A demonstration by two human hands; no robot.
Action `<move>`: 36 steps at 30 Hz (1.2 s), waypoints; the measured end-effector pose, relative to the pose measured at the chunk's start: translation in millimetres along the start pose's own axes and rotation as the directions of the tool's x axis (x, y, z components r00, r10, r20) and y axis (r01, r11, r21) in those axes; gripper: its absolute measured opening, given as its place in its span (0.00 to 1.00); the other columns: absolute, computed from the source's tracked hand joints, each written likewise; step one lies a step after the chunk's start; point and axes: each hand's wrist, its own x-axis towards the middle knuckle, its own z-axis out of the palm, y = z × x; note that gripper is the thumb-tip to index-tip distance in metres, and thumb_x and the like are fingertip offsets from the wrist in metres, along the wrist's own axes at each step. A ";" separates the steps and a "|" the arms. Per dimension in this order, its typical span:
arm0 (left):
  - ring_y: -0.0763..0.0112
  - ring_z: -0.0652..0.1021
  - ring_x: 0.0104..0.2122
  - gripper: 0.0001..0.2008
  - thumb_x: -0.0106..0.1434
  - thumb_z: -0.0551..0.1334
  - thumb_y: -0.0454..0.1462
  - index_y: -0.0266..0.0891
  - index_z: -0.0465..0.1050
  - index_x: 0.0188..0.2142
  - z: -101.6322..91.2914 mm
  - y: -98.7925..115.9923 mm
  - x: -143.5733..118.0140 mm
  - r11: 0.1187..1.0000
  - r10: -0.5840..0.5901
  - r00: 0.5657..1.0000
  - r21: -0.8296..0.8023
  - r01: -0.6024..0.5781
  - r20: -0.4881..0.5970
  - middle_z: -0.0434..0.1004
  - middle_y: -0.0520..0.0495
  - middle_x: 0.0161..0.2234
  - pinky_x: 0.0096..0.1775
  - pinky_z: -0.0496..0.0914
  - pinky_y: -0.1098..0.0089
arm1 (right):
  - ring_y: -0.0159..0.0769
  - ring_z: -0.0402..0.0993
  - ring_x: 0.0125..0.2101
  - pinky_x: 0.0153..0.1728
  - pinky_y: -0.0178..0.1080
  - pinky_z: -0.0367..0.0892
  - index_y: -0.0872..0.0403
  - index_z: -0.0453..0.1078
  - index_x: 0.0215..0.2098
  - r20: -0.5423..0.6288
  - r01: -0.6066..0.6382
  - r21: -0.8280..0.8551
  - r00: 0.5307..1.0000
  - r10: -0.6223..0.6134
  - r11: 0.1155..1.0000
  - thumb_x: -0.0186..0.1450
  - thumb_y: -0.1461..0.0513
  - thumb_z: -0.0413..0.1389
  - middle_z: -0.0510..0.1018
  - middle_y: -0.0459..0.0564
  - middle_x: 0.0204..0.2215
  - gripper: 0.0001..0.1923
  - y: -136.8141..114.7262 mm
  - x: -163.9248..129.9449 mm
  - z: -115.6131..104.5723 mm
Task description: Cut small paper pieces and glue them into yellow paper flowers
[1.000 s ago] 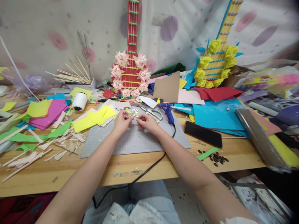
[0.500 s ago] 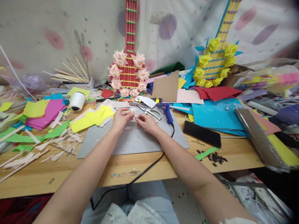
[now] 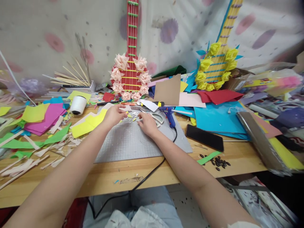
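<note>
single head-worn view, looking forward and down from above the lap, surface (image 3: 142, 171) close below, fabric backdrop (image 3: 47, 38) beyond

no readable text, labels or numbers anywhere

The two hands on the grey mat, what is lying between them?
In the head view, small white petal-shaped paper pieces and a tiny yellow scrap lie on the grey cutting mat between the left hand and the right hand.
</note>
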 end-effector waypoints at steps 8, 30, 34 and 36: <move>0.69 0.74 0.27 0.17 0.45 0.66 0.36 0.41 0.71 0.38 2.3 8.8 8.9 0.923 0.154 0.987 0.363 -0.126 -0.048 0.76 0.49 0.28 0.30 0.64 0.71 | 0.34 0.67 0.34 0.38 0.37 0.59 0.52 0.62 0.42 0.132 0.106 0.237 0.981 -0.140 0.966 0.56 0.69 0.51 0.74 0.46 0.30 0.15 3.5 -1.4 0.6; 0.62 0.75 0.35 0.15 0.50 0.61 0.34 0.43 0.67 0.39 48.9 -8.7 1.2 0.809 0.152 0.986 0.564 -0.166 0.073 0.77 0.46 0.33 0.35 0.64 0.68 | 0.29 0.64 0.28 0.30 0.33 0.59 0.53 0.60 0.36 -0.002 -0.070 0.377 0.997 0.076 0.923 0.53 0.66 0.48 0.68 0.43 0.28 0.11 29.2 -7.8 -8.1; 0.63 0.75 0.34 0.16 0.49 0.60 0.32 0.44 0.65 0.39 40.0 -8.3 -1.4 0.828 0.211 0.977 0.528 -0.189 0.018 0.76 0.48 0.31 0.35 0.64 0.68 | 0.31 0.64 0.29 0.31 0.35 0.59 0.53 0.62 0.39 -0.006 -0.082 0.256 0.996 0.086 0.963 0.54 0.66 0.48 0.70 0.45 0.30 0.13 22.8 -9.0 -14.9; 0.66 0.75 0.32 0.16 0.49 0.61 0.34 0.44 0.64 0.39 31.2 -9.4 -0.5 0.883 0.201 0.978 0.442 -0.160 -0.047 0.75 0.49 0.31 0.35 0.64 0.69 | 0.32 0.65 0.31 0.33 0.35 0.59 0.53 0.62 0.39 0.007 -0.038 0.202 0.999 0.038 0.979 0.54 0.67 0.49 0.71 0.46 0.31 0.13 18.7 -10.1 -17.2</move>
